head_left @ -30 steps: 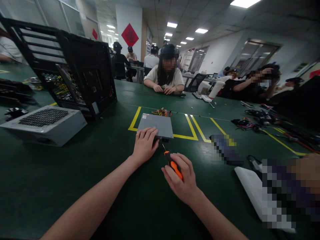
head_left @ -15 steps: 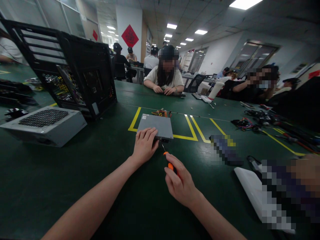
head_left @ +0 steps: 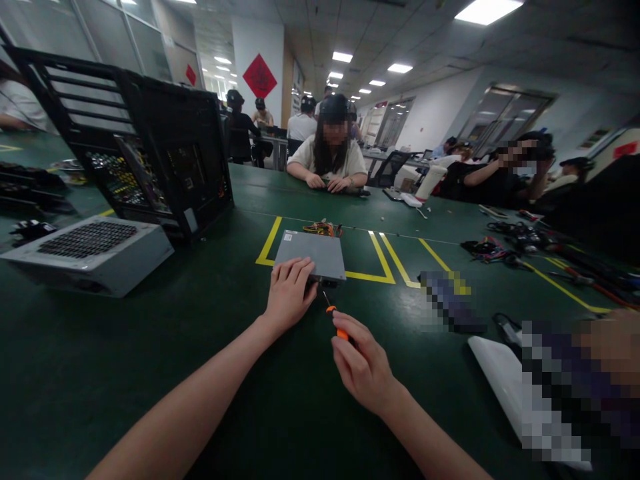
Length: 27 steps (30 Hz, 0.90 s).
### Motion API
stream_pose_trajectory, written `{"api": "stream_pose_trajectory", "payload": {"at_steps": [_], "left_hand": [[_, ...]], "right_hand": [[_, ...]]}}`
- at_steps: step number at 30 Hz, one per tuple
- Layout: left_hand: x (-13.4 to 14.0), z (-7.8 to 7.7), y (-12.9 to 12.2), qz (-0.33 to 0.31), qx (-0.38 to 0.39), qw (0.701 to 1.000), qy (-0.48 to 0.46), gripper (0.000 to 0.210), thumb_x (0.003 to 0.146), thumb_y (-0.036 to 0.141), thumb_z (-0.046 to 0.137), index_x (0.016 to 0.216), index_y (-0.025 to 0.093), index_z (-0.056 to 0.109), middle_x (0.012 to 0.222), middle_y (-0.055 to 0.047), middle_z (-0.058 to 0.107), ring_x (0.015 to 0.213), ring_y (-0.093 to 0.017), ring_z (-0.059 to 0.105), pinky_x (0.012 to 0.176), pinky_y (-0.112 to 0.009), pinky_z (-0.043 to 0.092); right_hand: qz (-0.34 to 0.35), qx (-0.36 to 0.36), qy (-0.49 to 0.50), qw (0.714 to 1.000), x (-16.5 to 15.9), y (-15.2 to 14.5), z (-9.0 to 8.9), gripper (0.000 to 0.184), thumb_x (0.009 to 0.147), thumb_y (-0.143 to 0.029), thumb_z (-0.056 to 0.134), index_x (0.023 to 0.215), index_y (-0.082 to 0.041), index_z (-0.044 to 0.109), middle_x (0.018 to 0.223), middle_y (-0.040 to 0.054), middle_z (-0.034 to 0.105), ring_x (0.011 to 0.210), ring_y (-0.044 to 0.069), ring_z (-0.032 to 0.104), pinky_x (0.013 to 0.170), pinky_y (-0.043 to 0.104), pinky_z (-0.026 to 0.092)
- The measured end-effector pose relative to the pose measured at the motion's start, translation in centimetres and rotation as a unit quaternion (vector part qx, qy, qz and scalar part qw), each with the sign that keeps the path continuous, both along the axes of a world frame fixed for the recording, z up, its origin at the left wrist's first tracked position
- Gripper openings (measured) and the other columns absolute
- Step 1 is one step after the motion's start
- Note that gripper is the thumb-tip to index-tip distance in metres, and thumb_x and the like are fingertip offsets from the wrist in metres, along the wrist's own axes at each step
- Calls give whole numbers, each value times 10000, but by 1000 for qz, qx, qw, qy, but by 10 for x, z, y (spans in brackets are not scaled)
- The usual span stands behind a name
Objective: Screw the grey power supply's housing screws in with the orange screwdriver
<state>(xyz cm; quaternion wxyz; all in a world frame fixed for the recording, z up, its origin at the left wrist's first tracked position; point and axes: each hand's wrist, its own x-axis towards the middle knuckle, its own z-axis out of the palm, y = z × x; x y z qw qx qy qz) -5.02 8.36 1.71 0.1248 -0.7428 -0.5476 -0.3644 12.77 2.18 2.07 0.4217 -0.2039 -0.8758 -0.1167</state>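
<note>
A grey metal power supply (head_left: 320, 252) lies on the green table, its near side towards me and a bundle of coloured cables (head_left: 323, 229) behind it. My left hand (head_left: 290, 293) rests over its near left corner, fingers on the top face and thumb at the front side, gripping it. In my right hand (head_left: 363, 363) is a screwdriver (head_left: 341, 333) with an orange and black handle. Its thin shaft points up and left at the near side of the power supply. Whether the tip touches a screw is too small to tell.
A black computer case (head_left: 175, 153) stands at the left, with a larger power supply (head_left: 90, 250) before it. Yellow tape (head_left: 370, 275) marks the table. Loose cables (head_left: 493, 250) and a white object (head_left: 510, 393) lie to the right. A person (head_left: 330, 150) sits opposite.
The screwdriver and my right hand have shifted very slightly, with the fingers a little turned around the handle. My left hand stays on the power supply.
</note>
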Motion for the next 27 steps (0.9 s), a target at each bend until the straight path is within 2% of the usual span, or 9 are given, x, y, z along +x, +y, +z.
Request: {"api": "stream_pose_trajectory", "payload": {"at_steps": [2,5,10,15,18,21,24,27], "left_hand": [[0,1,-1,1,-1,1000,0,345,832,269,499,1170,200,501,1228,-61,550,1150,-227,436,983,-406,295],[0,1,-1,2,-1,1000,-1,345,827,263,507,1166,203,507,1223,-62,553,1147,-229,439,979,-408,300],[1,1,-1,3,0,1000,-7,344,827,263,507,1166,206,506,1221,-65,554,1155,-232,435,985,-415,299],[0,3,-2,10,-1,1000,10,346,822,273,515,1162,207,507,1222,-63,552,1151,-223,439,980,-407,315],[0,4,-2,14,-3,1000,15,347,825,285,513,1163,209,505,1229,-59,546,1154,-219,436,982,-403,315],[1,3,-3,13,-3,1000,8,345,831,286,505,1166,203,502,1227,-60,549,1155,-218,435,985,-401,306],[1,2,-2,3,-2,1000,-1,342,830,280,506,1162,198,503,1225,-63,552,1156,-223,435,983,-405,299],[1,1,0,-2,1,1000,-8,347,825,270,513,1164,196,501,1224,-68,553,1153,-231,436,981,-417,290]], "right_hand": [[-8,-12,11,1000,0,-1,0,383,744,25,501,1080,-144,429,1189,146,434,1191,257,454,890,415,527],[-42,-3,16,999,0,-1,1,331,746,-41,566,1027,-175,454,1175,120,437,1164,248,470,874,418,531],[-16,-20,29,999,0,-1,0,351,765,15,476,1063,-169,448,1185,125,446,1170,234,479,851,392,545],[-34,-8,46,998,1,2,-2,338,748,-37,572,1029,-198,474,1148,106,490,1126,239,513,829,417,551],[-17,-19,37,999,2,2,-3,325,771,-5,511,1036,-189,474,1164,116,491,1129,222,516,837,387,550],[-40,-37,49,997,2,1,-1,290,777,-26,511,1022,-173,463,1161,135,483,1135,231,508,848,400,542],[-72,-15,54,996,1,0,1,278,765,-54,560,989,-189,465,1100,109,513,1072,214,539,811,387,554],[-62,-13,59,996,2,0,0,320,773,-13,516,1030,-190,447,1117,112,509,1083,197,534,808,361,558]]}}
